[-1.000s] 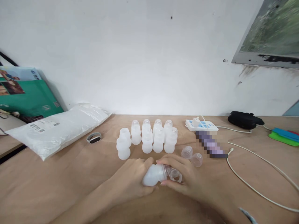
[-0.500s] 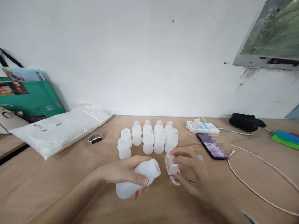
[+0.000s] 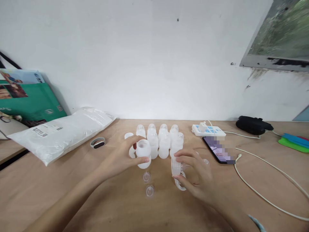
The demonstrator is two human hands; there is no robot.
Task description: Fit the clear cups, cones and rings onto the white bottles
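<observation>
My left hand (image 3: 120, 158) grips a white translucent bottle body (image 3: 143, 154), open top up, upright just in front of the cluster of several white bottles (image 3: 164, 141). My right hand (image 3: 193, 175) pinches a clear cap-and-collar part (image 3: 176, 166), with a clear ring (image 3: 180, 185) under its fingers. Two small clear nipple pieces (image 3: 146, 177) (image 3: 150, 190) lie on the wooden table (image 3: 72, 193) between my hands.
A white plastic bag (image 3: 60, 132) and a wristband (image 3: 97, 142) lie to the left. A power strip (image 3: 209, 130), phone (image 3: 217, 149), white cable (image 3: 260, 190) and black pouch (image 3: 253, 124) sit to the right. Green boxes (image 3: 29, 100) lean at far left.
My left hand turned the bottle body upright and carried it forward to the cluster. Two small clear pieces now lie on the table. My right hand still holds the cap part.
</observation>
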